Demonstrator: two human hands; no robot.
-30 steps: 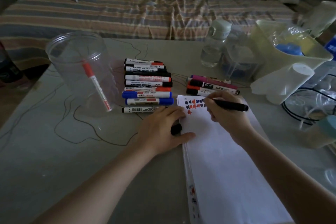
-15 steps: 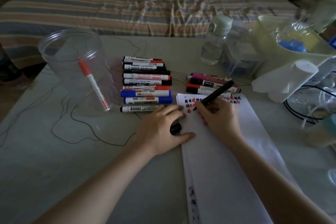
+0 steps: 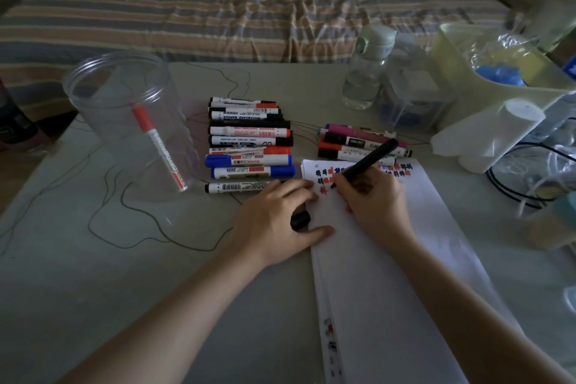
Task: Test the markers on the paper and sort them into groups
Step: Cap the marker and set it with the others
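Right hand (image 3: 374,196) grips a black marker (image 3: 364,164), tip on the paper (image 3: 389,259) at centre frame; left hand (image 3: 277,218) apparently holds its cap. Many test marks made; one marker sits in the jar (image 3: 124,121), upper left.

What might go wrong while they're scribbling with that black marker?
The left hand holds a loose black cap while steadying the paper; if it slips, the cap may roll off. The right hand writes with the black marker beside fresh test marks, so it may smear them. The marker's raised end sits near the sorted markers and might nudge them.
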